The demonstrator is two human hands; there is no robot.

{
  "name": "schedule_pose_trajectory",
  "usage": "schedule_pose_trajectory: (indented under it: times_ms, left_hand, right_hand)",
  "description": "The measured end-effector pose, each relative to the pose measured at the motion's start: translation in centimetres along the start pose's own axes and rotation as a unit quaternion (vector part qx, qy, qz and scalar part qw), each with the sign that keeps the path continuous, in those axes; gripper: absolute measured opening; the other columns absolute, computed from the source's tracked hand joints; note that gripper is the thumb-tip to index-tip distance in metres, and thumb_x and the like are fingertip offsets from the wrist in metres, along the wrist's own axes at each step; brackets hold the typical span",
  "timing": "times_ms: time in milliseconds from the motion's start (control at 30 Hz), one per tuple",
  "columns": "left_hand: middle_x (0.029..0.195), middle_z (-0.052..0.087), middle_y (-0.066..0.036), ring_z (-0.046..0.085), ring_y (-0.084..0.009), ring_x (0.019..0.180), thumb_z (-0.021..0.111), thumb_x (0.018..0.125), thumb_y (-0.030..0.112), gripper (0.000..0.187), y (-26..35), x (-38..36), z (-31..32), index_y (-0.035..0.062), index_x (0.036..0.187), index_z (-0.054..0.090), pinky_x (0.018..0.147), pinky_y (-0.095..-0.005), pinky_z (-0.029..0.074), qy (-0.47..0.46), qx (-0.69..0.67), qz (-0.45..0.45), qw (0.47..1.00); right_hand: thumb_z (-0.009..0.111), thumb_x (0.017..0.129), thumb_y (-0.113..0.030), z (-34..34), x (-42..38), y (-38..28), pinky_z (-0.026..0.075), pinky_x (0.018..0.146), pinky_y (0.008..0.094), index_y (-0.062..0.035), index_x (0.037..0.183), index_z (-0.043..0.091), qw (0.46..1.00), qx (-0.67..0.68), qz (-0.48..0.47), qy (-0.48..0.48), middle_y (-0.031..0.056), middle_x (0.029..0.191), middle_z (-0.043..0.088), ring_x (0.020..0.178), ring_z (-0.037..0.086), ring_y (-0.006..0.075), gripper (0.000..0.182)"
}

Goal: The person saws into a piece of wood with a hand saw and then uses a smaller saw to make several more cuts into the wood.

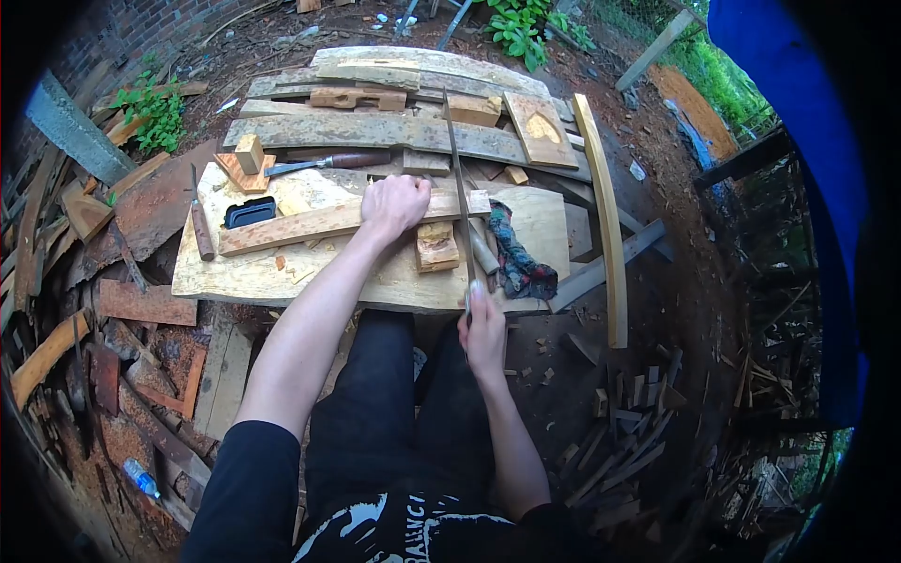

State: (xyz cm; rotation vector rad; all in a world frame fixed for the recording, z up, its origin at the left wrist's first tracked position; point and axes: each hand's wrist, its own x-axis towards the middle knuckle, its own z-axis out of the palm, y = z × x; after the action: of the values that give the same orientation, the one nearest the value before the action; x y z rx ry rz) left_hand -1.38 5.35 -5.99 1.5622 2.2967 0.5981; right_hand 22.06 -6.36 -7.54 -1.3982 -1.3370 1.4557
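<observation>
My left hand (396,202) is closed over a long wooden strip (291,228), pressing it down on the thick work board (375,289). A wooden block (436,249) lies against the strip's near side. In my right hand (483,336) is the handle end of a handsaw, its fingers wrapped round it. The long narrow saw blade (456,155) points away from me and crosses the strip close to its right end. Whether the teeth have cut into the wood cannot be made out. Just right of the blade lie a short rod-like piece (483,251) and a crumpled plaid cloth (514,253).
On the board's left are a black tray (250,213), a wooden-handled tool (201,225) and a small upright block (250,154). A chisel (328,161) lies behind. Planks (375,133) and a heart-marked board (542,129) stand further back. Scrap wood (150,302) covers the ground.
</observation>
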Motion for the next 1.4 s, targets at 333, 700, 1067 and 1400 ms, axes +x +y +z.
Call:
schedule_pose_trajectory:
  times_ms: [333, 700, 1067, 1400]
  left_hand:
    - [0.091, 0.073, -0.026, 0.073, -0.0434, 0.088, 0.042, 0.096, 0.039, 0.051, 0.1, -0.1, 0.0, 0.0069, 0.089, 0.080, 0.083, -0.0492, 0.058, 0.002, -0.001, 0.038, 0.999]
    - [0.094, 0.074, -0.026, 0.074, -0.0423, 0.090, 0.040, 0.097, 0.040, 0.053, 0.3, 0.0, 0.0, 0.0064, 0.094, 0.080, 0.085, -0.0503, 0.057, 0.010, 0.006, -0.016, 1.000]
    - [0.093, 0.072, -0.028, 0.072, -0.0455, 0.090, 0.040, 0.097, 0.040, 0.053, 0.0, -0.1, 0.2, 0.0034, 0.096, 0.079, 0.086, -0.0526, 0.055, -0.006, -0.010, 0.024, 1.000]
    - [0.089, 0.074, -0.028, 0.074, -0.0431, 0.087, 0.041, 0.099, 0.041, 0.058, 0.4, -0.4, 0.3, -0.0005, 0.086, 0.079, 0.083, -0.0510, 0.057, 0.039, 0.010, 0.001, 0.999]
  right_hand:
    - [0.042, 0.110, -0.047, -5.2, -8.5, 2.1, 0.027, 0.039, 0.0226, -0.0041, 0.100, 0.060, 0.998, -0.057, -0.007, -0.032, -0.0048, 0.053, 0.042, 0.041, 0.035, 0.0036, 0.048]
    - [0.049, 0.109, -0.049, -0.3, -1.0, -2.4, 0.025, 0.040, 0.0232, -0.0056, 0.089, 0.058, 0.998, 0.034, 0.046, -0.022, -0.0071, 0.055, 0.038, 0.043, 0.034, 0.0024, 0.049]
    - [0.036, 0.111, -0.050, -4.2, -4.3, -2.3, 0.027, 0.037, 0.0237, -0.0030, 0.096, 0.062, 0.997, -0.029, 0.064, -0.044, -0.0012, 0.052, 0.045, 0.037, 0.036, 0.0064, 0.055]
    - [0.047, 0.108, -0.052, 1.0, 2.3, -0.8, 0.028, 0.038, 0.0241, -0.0046, 0.093, 0.060, 1.000, -0.002, -0.008, -0.004, -0.0036, 0.052, 0.041, 0.040, 0.036, 0.0052, 0.052]
